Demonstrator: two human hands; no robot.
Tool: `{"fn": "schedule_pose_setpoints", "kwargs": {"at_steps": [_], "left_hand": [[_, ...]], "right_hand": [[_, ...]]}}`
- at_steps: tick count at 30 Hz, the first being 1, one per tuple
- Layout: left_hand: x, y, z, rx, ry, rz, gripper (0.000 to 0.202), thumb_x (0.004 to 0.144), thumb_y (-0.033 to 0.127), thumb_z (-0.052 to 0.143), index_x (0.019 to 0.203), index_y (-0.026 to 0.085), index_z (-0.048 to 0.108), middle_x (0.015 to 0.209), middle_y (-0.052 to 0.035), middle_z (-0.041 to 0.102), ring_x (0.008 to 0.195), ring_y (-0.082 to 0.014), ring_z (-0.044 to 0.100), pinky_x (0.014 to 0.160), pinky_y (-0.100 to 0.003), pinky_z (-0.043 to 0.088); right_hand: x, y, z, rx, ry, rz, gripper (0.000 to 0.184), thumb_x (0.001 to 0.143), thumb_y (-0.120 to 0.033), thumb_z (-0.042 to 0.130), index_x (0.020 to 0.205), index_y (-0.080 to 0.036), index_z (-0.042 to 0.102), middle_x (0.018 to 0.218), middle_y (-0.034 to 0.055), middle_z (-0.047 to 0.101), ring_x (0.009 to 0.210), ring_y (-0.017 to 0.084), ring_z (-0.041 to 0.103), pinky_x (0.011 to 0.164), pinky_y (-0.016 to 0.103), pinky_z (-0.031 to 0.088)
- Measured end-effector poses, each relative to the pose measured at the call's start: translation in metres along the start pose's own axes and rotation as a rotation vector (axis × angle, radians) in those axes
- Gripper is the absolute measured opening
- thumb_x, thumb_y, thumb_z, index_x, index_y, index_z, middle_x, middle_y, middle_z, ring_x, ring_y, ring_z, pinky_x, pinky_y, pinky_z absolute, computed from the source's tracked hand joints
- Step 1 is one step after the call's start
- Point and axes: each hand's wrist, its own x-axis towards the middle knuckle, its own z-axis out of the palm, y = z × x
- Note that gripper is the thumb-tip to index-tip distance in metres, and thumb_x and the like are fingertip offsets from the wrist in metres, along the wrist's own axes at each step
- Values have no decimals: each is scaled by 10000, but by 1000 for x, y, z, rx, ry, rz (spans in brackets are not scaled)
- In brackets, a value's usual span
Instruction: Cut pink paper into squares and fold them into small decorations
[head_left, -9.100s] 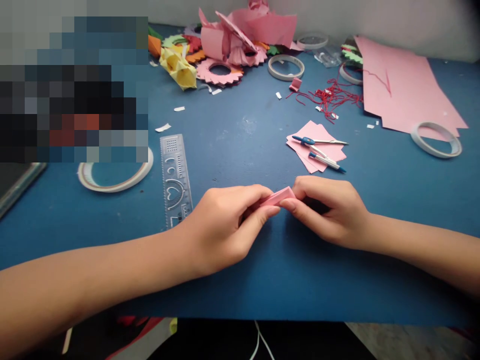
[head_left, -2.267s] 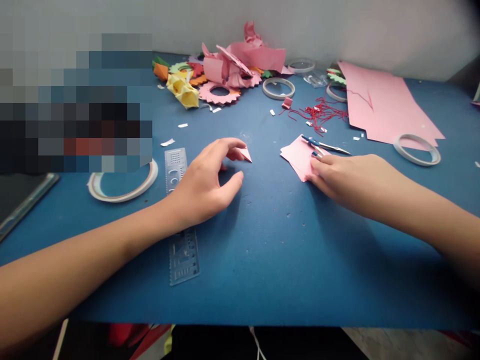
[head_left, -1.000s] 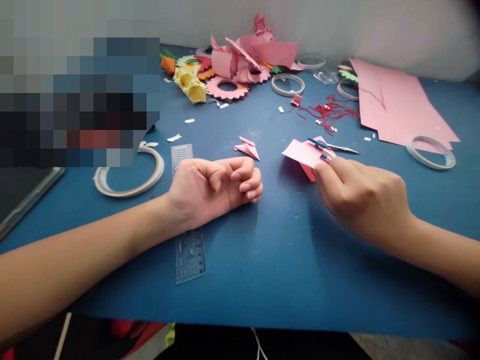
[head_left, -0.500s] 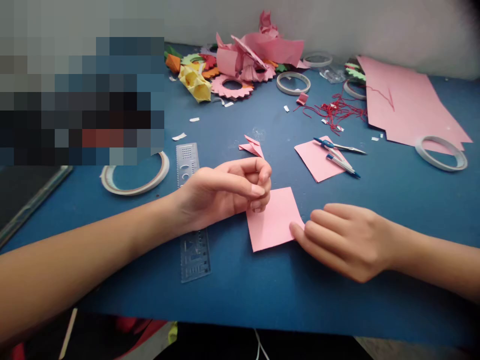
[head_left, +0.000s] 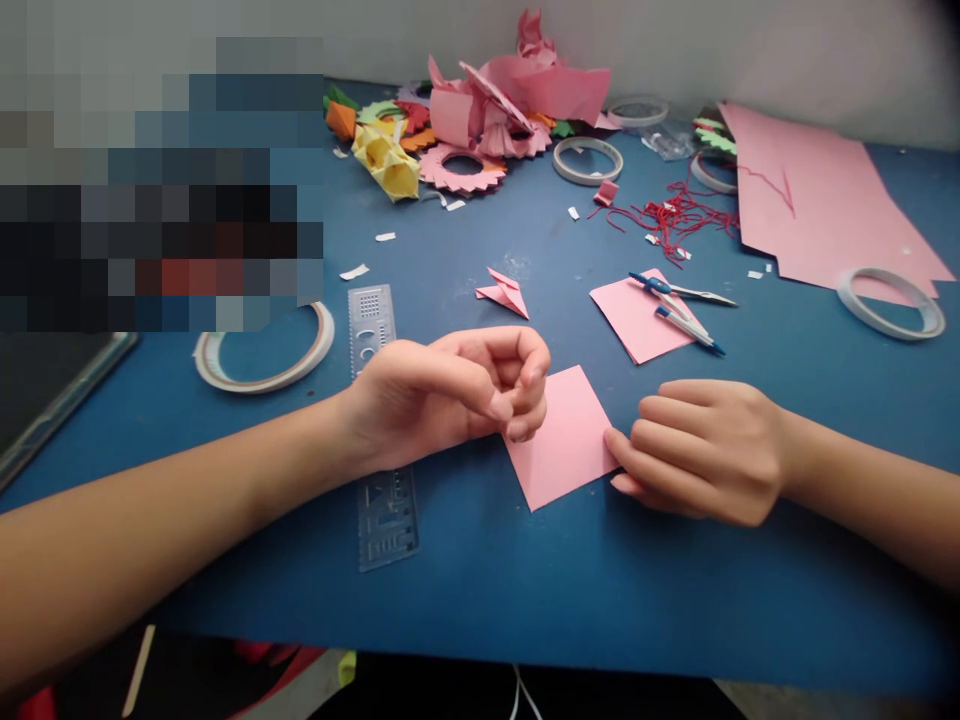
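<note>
A pink square of paper (head_left: 562, 440) lies turned at an angle on the blue table in front of me. My right hand (head_left: 705, 455) pinches its right corner, the index fingertip on top and the thumb low beside the edge. Over the paper's upper left part is my left hand (head_left: 465, 390), palm side showing, fingers curled in and thumb bent against them. Nothing shows between those fingers, and they hide one corner of the sheet. Beneath my left wrist lies a clear stencil ruler (head_left: 388, 520), partly covered. A small folded pink paper piece (head_left: 504, 293) sits just beyond my left hand.
A blue-and-white compass (head_left: 682, 310) rests on stacked pink squares (head_left: 626, 310). Tape rolls (head_left: 892, 325) (head_left: 262, 385) lie at both sides. Farther back are folded paper pieces (head_left: 461, 170), tangled red thread (head_left: 667, 215) and a large pink sheet (head_left: 832, 200). A blurred block covers the upper left.
The pink square has turned and its near corner has shifted right. My right hand has moved slightly up and right with it, while my left fingers have curled a little more.
</note>
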Motion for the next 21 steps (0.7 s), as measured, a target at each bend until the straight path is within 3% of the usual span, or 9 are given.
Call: {"fn": "schedule_pose_setpoints", "kwargs": {"at_steps": [6, 10, 13, 16, 19, 21], "left_hand": [[0, 1, 0, 41, 20, 5, 145, 650, 41, 417, 689, 168, 475, 612, -9, 388, 586, -135, 438, 549, -287, 370], [-1, -4, -1, 43, 60, 28, 125, 787, 97, 496, 691, 145, 560, 620, -12, 482, 616, -120, 492, 575, -255, 405], [-1, -9, -1, 89, 146, 44, 121, 831, 133, 613, 724, 142, 670, 659, -11, 615, 650, -88, 551, 619, -201, 429], [1, -11, 2, 117, 210, 47, 106, 835, 164, 662, 752, 167, 729, 702, -5, 693, 656, -72, 600, 606, -161, 438], [1, -12, 7, 107, 209, 46, 138, 866, 195, 638, 780, 178, 745, 713, -2, 711, 652, -73, 630, 585, -148, 446], [-1, -14, 10, 151, 148, 63, 188, 920, 222, 554, 922, 203, 741, 697, 4, 701, 628, -82, 634, 560, -157, 446]], "right_hand": [[1, 1, 1, -10, 15, -6, 240, 880, -232, 589, 646, -178, 583, 548, 6, 501, 483, 121, 437, 445, 305, 337], [1, -4, 4, 26, 60, 46, 175, 869, -231, 593, 700, -184, 593, 546, 3, 515, 480, 125, 433, 446, 306, 340], [7, -13, 5, 200, 145, 266, 87, 885, -173, 536, 818, -179, 590, 561, -2, 528, 491, 119, 436, 453, 290, 342], [16, -22, 2, 480, 201, 533, 118, 896, -104, 485, 880, -178, 576, 610, -4, 547, 517, 89, 445, 472, 242, 357], [22, -27, -1, 650, 219, 709, 120, 905, -108, 498, 901, -181, 593, 644, -13, 554, 547, 67, 465, 511, 199, 391], [24, -28, -2, 782, 262, 862, 137, 912, -158, 530, 1013, -201, 611, 731, -5, 577, 614, 73, 517, 549, 191, 434]]}}
